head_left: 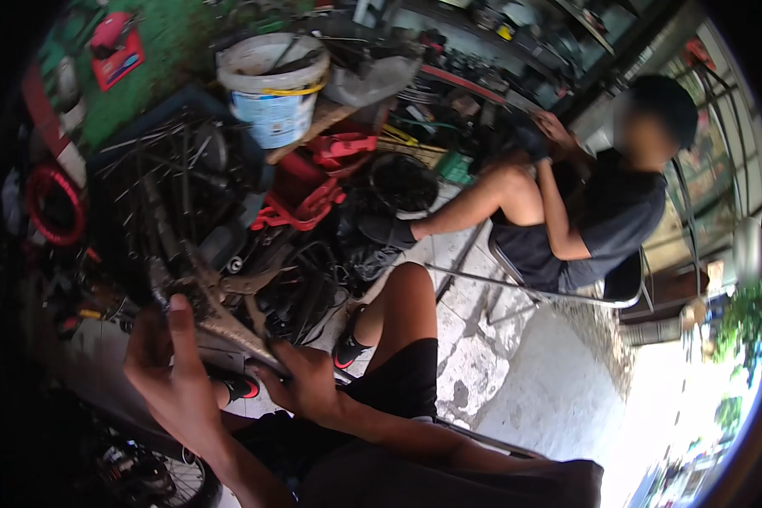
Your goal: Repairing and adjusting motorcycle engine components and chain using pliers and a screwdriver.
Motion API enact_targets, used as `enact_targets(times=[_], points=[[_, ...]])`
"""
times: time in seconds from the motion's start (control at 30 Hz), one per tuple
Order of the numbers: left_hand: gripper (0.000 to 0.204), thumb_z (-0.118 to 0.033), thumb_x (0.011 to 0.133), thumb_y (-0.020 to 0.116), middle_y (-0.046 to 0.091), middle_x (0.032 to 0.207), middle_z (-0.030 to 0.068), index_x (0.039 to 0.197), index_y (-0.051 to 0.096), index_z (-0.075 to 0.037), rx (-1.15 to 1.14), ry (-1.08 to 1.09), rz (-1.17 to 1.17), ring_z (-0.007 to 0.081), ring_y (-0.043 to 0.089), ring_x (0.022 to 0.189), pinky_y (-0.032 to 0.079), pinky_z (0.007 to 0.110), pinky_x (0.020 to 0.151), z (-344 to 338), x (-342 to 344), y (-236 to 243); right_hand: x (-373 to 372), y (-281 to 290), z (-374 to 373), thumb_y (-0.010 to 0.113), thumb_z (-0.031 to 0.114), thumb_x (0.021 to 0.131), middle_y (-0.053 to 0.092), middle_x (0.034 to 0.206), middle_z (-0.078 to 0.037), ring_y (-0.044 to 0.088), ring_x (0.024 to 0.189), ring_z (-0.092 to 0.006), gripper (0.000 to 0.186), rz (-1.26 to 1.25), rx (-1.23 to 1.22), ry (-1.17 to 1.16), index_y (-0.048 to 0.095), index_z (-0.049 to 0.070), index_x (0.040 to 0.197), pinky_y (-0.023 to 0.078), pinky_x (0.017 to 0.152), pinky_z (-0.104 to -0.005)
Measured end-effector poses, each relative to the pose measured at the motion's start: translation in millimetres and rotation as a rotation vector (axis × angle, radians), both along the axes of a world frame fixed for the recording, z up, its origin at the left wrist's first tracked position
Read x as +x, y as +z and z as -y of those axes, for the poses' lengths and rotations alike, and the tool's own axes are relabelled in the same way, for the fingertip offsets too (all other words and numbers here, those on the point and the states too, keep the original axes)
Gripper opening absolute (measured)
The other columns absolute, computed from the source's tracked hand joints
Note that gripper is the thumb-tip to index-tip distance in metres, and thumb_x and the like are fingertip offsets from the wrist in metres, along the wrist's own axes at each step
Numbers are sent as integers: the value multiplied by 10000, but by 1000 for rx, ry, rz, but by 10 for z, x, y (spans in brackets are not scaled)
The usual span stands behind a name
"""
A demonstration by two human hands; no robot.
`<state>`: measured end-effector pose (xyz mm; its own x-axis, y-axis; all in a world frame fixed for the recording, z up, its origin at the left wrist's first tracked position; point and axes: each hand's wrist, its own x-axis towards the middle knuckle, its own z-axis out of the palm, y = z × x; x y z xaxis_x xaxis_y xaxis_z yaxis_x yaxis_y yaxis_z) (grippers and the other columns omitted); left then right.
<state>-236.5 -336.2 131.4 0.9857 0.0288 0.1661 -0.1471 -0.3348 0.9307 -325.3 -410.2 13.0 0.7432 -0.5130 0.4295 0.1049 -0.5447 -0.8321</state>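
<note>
A worn, forked metal bracket (229, 326) slants across in front of me, its surface scuffed and dirty. My right hand (306, 383) is closed around its lower right end. At the other end is my left hand (178, 377), thumb raised along the bracket and fingers curled in shadow; its grip is partly hidden. Just beyond the bracket, dark metal rods and parts (165, 186) lie heaped together, so where the bracket's far arms end is hard to make out.
A white bucket (278, 102) stands on a board (313, 135) behind the heap. Beside it lie red plastic trays (300, 190) and a black basin (402, 182). A red ring (55, 203) is at left. Another person (626, 178) sits on a chair at right. A spoked wheel (186, 478) is below.
</note>
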Motion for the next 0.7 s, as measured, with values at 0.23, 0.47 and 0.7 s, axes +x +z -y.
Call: enact_targets(times=[0.23,0.47,0.7], points=[[190,-148,862,698,626,700,-7,831,621,23,-471,-262,-145,14,535,675,384,162,609,-20,-64,133,21,1,478,751,241,751,582,639,-121,569,501,-270,380,189,-385,-84,608,-33,973,446,473,-339],[205,-152,880,677,662,783,19,908,637,47,-645,-280,-110,47,589,703,441,190,647,-39,-14,71,147,164,500,714,210,797,586,650,-144,561,488,-257,359,220,-403,-46,582,-86,952,447,474,-311],[197,-145,859,701,653,725,15,886,643,42,-548,-251,-54,33,576,662,441,181,614,-6,14,104,169,142,506,717,184,782,594,679,-178,574,516,-302,367,275,-469,-65,574,-102,961,465,503,-337]])
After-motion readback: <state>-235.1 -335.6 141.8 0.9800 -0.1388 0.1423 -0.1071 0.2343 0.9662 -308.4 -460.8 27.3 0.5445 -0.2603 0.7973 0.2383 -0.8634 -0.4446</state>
